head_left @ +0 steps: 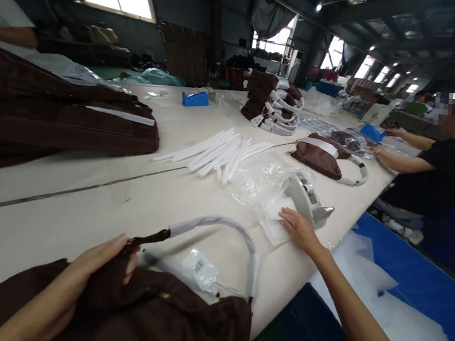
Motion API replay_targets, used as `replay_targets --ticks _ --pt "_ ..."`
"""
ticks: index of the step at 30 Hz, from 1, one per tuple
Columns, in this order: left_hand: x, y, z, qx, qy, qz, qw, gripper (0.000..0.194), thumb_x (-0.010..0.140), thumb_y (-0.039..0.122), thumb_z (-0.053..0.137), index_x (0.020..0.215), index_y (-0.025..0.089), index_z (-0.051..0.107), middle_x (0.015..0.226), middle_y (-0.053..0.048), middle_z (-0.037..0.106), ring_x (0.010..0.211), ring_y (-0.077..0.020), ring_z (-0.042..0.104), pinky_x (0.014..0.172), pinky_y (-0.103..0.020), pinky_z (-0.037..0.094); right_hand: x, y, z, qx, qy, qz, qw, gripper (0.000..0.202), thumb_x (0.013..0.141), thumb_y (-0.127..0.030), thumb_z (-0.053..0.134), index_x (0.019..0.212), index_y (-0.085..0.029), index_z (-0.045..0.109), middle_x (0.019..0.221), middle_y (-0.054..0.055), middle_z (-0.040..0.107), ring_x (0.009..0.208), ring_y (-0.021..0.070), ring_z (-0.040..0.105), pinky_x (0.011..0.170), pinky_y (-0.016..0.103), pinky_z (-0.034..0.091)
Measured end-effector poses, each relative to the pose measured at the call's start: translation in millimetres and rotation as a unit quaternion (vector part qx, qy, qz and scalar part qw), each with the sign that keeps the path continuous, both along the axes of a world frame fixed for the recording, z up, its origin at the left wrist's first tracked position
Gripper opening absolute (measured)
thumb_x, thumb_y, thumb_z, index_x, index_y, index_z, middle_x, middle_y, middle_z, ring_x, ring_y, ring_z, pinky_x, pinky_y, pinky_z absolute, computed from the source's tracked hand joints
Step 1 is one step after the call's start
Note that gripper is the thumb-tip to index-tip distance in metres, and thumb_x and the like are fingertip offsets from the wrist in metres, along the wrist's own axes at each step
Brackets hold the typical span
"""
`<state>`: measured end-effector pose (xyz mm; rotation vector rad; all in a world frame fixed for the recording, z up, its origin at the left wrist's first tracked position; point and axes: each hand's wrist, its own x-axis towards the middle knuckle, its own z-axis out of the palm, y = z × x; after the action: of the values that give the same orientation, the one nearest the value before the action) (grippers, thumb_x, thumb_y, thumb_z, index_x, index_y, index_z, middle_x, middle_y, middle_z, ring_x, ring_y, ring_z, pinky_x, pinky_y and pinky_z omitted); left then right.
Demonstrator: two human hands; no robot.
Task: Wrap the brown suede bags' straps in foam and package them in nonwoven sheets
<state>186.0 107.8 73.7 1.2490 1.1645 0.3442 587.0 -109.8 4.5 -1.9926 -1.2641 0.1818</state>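
Note:
My left hand (102,263) is closed on a dark brown bag (168,303) at the base of its strap. The strap (223,222) arches over the table, mostly wrapped in white covering. A tag with a barcode (200,266) in clear plastic lies inside the loop. To the right, my right hand (301,231) has its fingers closed on a white foam sheet (283,206); the thumb is hidden. Another white sheet (275,233) lies under it. Just beyond that hand stands a grey tape dispenser (307,196), beside crumpled clear plastic (256,181).
White foam strips (217,151) lie mid-table. A large brown bag pile (65,108) is at left, stacked brown bags (271,100) at the back. A blue tape dispenser (195,98) stands behind. A co-worker (443,168) works at right near another brown bag (318,156). White sheets (383,301) fill a blue bin.

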Motion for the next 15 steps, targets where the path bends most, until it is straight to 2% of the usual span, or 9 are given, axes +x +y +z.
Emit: replay_targets --ticks 2,4,8,9,11,13,15 --pt "1.4 -7.2 -2.8 -0.050 -0.064 0.038 0.996 0.040 0.079 0.056 0.061 0.076 0.016 0.065 0.063 0.002 0.060 0.059 -0.0129 0.053 0.059 -0.022 0.045 4.5 -3.7 -0.3 -0.011 0.015 0.015 1.000 0.042 0.090 -0.056 0.057 0.110 -0.021 0.070 0.119 0.012 0.069 0.111 0.0273 0.064 0.103 0.050 0.046" --pt "-1.7 -9.9 -4.4 -0.064 -0.119 0.051 0.989 0.033 0.075 0.048 0.068 0.076 0.015 0.064 0.067 0.000 0.064 0.061 -0.0141 0.056 0.062 -0.023 0.048 11.8 -6.5 -2.5 -0.023 0.032 0.000 0.999 0.050 0.085 -0.063 0.056 0.105 -0.021 0.072 0.119 0.014 0.070 0.114 0.0318 0.063 0.107 0.052 0.044" --pt "-10.1 -7.7 -8.7 -0.065 -0.178 0.003 0.982 0.034 0.072 0.042 0.078 0.073 0.015 0.057 0.077 -0.007 0.068 0.073 -0.0180 0.065 0.069 -0.024 0.052 23.8 -9.4 1.5 -0.042 0.041 -0.089 0.994 0.052 0.077 -0.063 0.056 0.104 -0.021 0.071 0.124 0.013 0.068 0.121 0.0347 0.059 0.111 0.052 0.039" --pt "-11.4 -7.0 -10.6 -0.064 -0.190 0.001 0.980 0.035 0.072 0.041 0.079 0.074 0.015 0.056 0.079 -0.007 0.069 0.076 -0.0187 0.066 0.071 -0.024 0.052 23.4 -11.3 7.4 -0.052 0.039 -0.105 0.992 0.049 0.077 -0.061 0.055 0.102 -0.022 0.071 0.124 0.013 0.068 0.122 0.0343 0.059 0.111 0.050 0.039" --pt "-13.1 -6.1 -15.5 -0.052 -0.210 0.001 0.976 0.036 0.074 0.039 0.080 0.076 0.017 0.052 0.075 -0.004 0.067 0.069 -0.0162 0.065 0.067 -0.023 0.051 17.7 -17.1 25.1 -0.058 0.028 -0.162 0.985 0.044 0.078 -0.059 0.053 0.096 -0.022 0.070 0.117 0.015 0.070 0.119 0.0343 0.060 0.106 0.048 0.042" --pt "-13.8 -5.7 -20.7 -0.022 -0.222 -0.008 0.975 0.036 0.077 0.039 0.078 0.079 0.018 0.049 0.066 0.001 0.062 0.056 -0.0110 0.058 0.057 -0.019 0.046 6.5 -23.4 47.7 -0.038 -0.001 -0.244 0.969 0.044 0.079 -0.059 0.046 0.091 -0.022 0.066 0.101 0.016 0.070 0.110 0.0357 0.062 0.097 0.049 0.046" --pt "-14.0 -5.8 -24.6 0.004 -0.227 -0.028 0.973 0.035 0.080 0.040 0.076 0.081 0.019 0.048 0.061 0.005 0.058 0.049 -0.0084 0.051 0.054 -0.018 0.042 -8.5 -27.1 71.3 -0.006 -0.052 -0.316 0.947 0.044 0.082 -0.060 0.040 0.088 -0.023 0.062 0.082 0.014 0.063 0.098 0.0365 0.063 0.088 0.050 0.048"
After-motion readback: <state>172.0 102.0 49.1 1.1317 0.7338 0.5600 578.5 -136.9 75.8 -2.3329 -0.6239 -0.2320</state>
